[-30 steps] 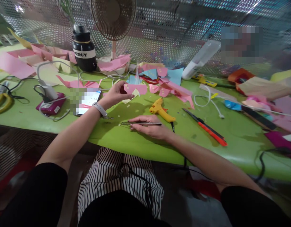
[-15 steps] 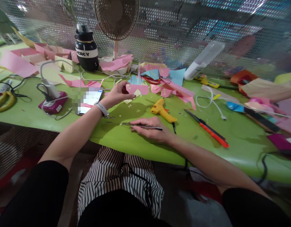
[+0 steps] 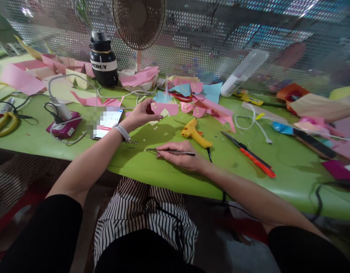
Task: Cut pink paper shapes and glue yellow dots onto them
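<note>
1. One pink paper (image 3: 167,109) is pinched by the left hand (image 3: 141,114), jutting out to its right.
2. Tweezers (image 3: 179,152) are gripped in the right hand (image 3: 185,157).
3. A glue gun (image 3: 197,134) is laid just beyond that hand.

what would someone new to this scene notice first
Probably the bright yellow glue gun on the green table, just beyond the right hand, which holds metal tweezers. The left hand pinches a piece of pink paper near the middle. Behind them, a fan and a black bottle with a white band stand at the back of the table.
</note>
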The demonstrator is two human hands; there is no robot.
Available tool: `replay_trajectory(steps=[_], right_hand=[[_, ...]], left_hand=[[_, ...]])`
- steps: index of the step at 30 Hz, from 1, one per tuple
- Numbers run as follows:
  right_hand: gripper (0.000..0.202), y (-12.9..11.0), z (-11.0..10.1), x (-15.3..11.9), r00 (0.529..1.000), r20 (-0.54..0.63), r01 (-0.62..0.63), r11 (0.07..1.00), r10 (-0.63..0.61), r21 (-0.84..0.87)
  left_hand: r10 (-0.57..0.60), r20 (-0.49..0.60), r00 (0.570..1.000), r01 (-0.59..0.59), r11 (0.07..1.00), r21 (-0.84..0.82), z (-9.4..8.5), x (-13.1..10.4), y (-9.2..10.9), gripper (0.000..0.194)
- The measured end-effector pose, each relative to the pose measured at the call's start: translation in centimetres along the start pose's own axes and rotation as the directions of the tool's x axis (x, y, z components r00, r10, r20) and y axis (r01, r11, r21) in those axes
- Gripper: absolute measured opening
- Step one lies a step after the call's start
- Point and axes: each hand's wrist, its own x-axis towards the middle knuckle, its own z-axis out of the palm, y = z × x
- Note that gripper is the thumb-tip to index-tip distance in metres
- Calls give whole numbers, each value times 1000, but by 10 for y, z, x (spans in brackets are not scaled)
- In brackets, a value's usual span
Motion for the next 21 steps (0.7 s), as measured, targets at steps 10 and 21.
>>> replay_trajectory(steps=[10,21], right_hand=[[24,-7,-18,1,979,-204,9,997,8,79],[21,-10,-47,7,841,-521,197,980,-146,43]], left_hand=[[-7,56,998,7,1000,3,0,-3,3,43],[-42,145,989,45,999,-16,7,-10,17,29]])
